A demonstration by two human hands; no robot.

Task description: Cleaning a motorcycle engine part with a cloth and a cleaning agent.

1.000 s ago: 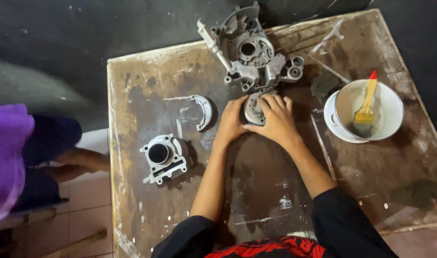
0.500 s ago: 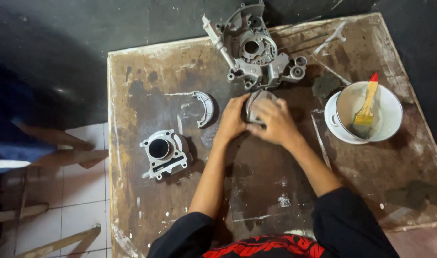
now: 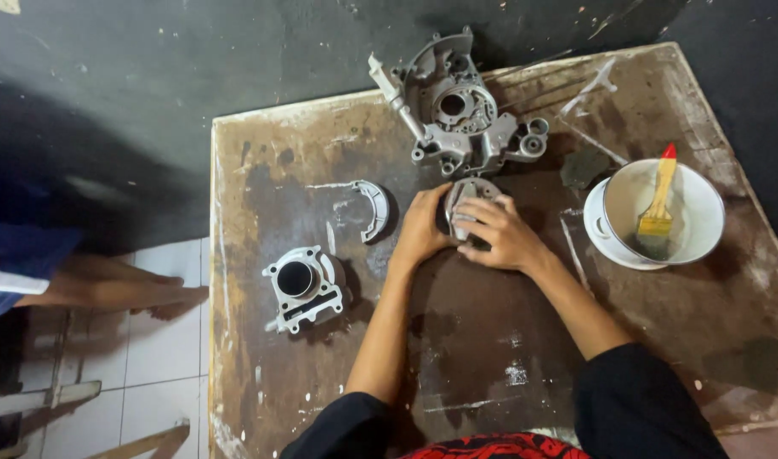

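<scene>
My left hand (image 3: 423,225) and right hand (image 3: 499,231) clasping one round metal cover (image 3: 465,200) mid-table, one crankcase (image 3: 461,115) at far edge, one cylinder (image 3: 302,287) near left edge, one brush (image 3: 658,208) in one white bowl (image 3: 699,217) at right edge, stained wooden table (image 3: 491,357), tiled floor (image 3: 151,399)

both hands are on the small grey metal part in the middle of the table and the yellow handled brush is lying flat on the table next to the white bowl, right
Not quite. Both the left hand and the right hand are on the small grey metal part, but the yellow-handled brush is not flat on the table: it stands inside the white bowl, bristles down. The head view shows this.
</scene>
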